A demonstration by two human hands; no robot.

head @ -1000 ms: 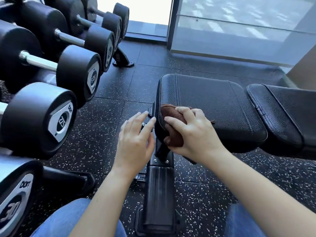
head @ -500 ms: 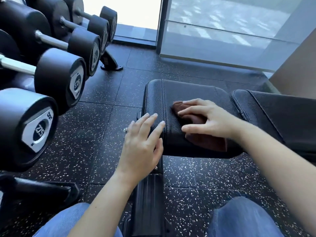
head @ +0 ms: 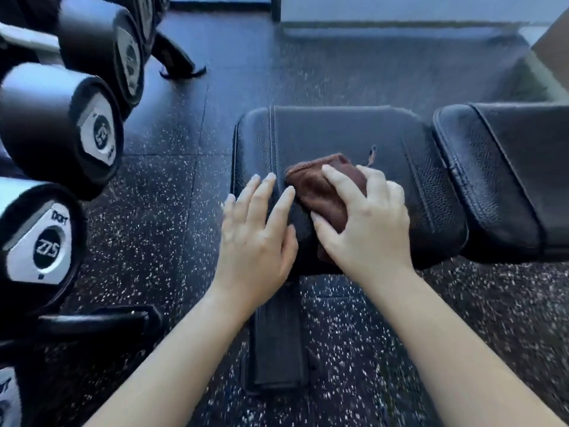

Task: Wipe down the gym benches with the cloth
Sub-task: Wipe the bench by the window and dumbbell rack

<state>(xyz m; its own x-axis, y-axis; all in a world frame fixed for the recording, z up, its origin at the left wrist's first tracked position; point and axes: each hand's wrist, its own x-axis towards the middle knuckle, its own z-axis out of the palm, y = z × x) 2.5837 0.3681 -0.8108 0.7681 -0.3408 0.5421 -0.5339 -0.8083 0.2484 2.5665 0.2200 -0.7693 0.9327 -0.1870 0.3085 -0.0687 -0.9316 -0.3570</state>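
Down the left edge of the frame, round black dumbbells point(head: 58, 131) sit on their rack, one end cap marked 27.5. They look heavy and are no part of the wipe.

Just left of centre, the left hand point(head: 255, 241) lies flat, fingers spread and closed on nothing, bracing on the near left corner of the seat pad point(head: 354, 134).

Beside it at centre, the right hand point(head: 366, 232) presses the cloth point(head: 320, 186) onto that surface. Its grip is a loose spread clamp, fingers over the top and thumb against the near fold.

The cloth is rust-brown, bunched and nappy, with a thread trailing off its far edge. It looks soft and light, likely to bunch or slide under the palm, so broad flat pressure should suit it better than a pinch.

The pad is black pebbled vinyl, stitched, firm-looking and probably slick.

At right, the back pad point(head: 508, 167) waits.
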